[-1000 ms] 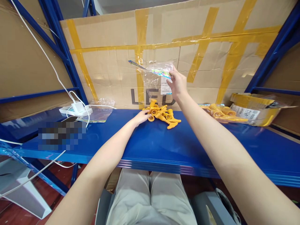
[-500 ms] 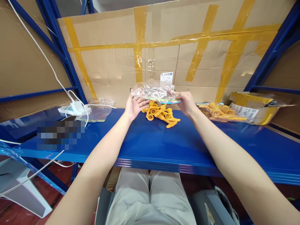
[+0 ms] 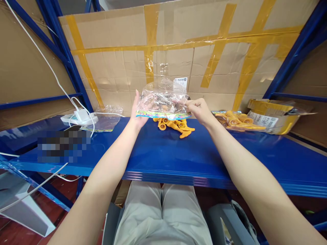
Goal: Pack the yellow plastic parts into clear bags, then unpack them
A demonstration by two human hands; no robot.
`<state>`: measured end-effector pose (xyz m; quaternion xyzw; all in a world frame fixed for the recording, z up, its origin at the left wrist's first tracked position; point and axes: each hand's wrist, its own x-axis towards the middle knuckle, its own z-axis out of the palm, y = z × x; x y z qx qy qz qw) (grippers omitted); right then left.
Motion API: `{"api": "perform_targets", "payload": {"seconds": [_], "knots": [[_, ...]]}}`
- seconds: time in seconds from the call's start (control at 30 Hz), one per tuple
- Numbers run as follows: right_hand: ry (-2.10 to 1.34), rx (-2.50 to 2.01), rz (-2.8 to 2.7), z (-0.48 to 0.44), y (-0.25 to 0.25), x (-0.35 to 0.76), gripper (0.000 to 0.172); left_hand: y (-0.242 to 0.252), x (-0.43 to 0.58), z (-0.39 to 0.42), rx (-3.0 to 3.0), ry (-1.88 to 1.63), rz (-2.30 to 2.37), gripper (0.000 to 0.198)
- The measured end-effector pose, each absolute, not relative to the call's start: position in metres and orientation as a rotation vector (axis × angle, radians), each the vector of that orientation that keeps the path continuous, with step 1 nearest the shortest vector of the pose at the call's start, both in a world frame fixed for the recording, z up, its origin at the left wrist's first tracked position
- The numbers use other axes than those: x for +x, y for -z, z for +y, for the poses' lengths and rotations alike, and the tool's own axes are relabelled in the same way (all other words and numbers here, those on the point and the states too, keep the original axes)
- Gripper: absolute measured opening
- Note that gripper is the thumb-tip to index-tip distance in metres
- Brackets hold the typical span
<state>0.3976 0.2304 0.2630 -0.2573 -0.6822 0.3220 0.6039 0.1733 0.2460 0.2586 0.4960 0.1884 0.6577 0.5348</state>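
A clear plastic bag [image 3: 163,98] with a colourful printed strip along its lower edge is held up in front of me. My right hand [image 3: 200,109] pinches the bag's right side between thumb and fingers. At the bag's left end, my left hand [image 3: 139,115] is open with its thumb pointing up. Its fingers stretch behind or into the film; I cannot tell which. Below the bag, several yellow-orange plastic pieces [image 3: 182,127] with cup-like ends lie in a pile on the blue shelf [image 3: 176,156], partly hidden by the printed strip.
To the right lies a clear bag of similar yellow pieces [image 3: 235,120], next to a taped cardboard box [image 3: 270,117]. At left are a flat clear bag [image 3: 106,123], a white power strip with a plug [image 3: 81,116], cables and a blurred-out dark object [image 3: 62,143]. Cardboard [image 3: 122,75] stands behind.
The bag has swung left and lower, and its printed strip now faces me. My left hand has moved from beneath the bag to its left end, its fingers now behind the film.
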Motion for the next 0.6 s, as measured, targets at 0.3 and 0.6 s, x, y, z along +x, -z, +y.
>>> {"api": "perform_targets", "payload": {"seconds": [0.3,0.6], "knots": [[-0.761,-0.667,-1.634,0.245,-0.25,0.406,0.032,-0.246,0.173,0.257,1.311,-1.52,0.754,0.033],[-1.147,-0.744,-1.483,0.259,-0.239,0.41,0.015,-0.236,0.174,0.272,1.293,-1.618,0.904,0.019]]}}
